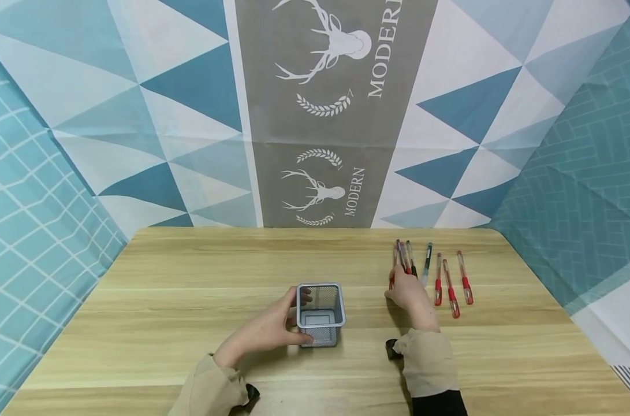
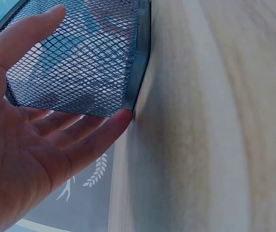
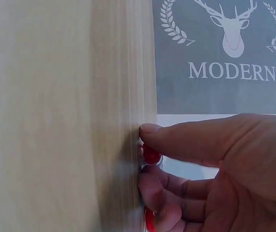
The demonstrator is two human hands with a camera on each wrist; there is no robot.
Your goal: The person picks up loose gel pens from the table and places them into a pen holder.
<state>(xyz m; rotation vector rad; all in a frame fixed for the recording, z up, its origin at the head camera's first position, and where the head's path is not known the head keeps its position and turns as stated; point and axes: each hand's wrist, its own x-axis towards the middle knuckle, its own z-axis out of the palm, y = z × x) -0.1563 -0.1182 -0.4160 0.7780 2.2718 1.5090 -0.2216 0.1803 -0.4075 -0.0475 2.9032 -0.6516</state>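
A grey wire-mesh pen holder (image 1: 320,336) stands upright on the table, its open top facing up. My left hand (image 1: 268,326) holds it from the left, the thumb across its near side and the fingers around the far side. The mesh wall (image 2: 80,72) shows between thumb and fingers in the left wrist view. Farther right, my right hand (image 1: 412,293) pinches a red pen (image 3: 151,154) between thumb and forefinger, low at the table top. Several dark and red pens (image 1: 409,254) lie just beyond its fingers, partly covered by the hand.
Right of my right hand lie a green-capped pen (image 1: 427,258) and three red pens, one nearest (image 1: 437,283), one in the middle (image 1: 451,292) and one farthest right (image 1: 465,280). A patterned cloth (image 1: 315,127) hangs behind the wooden table (image 1: 190,260).
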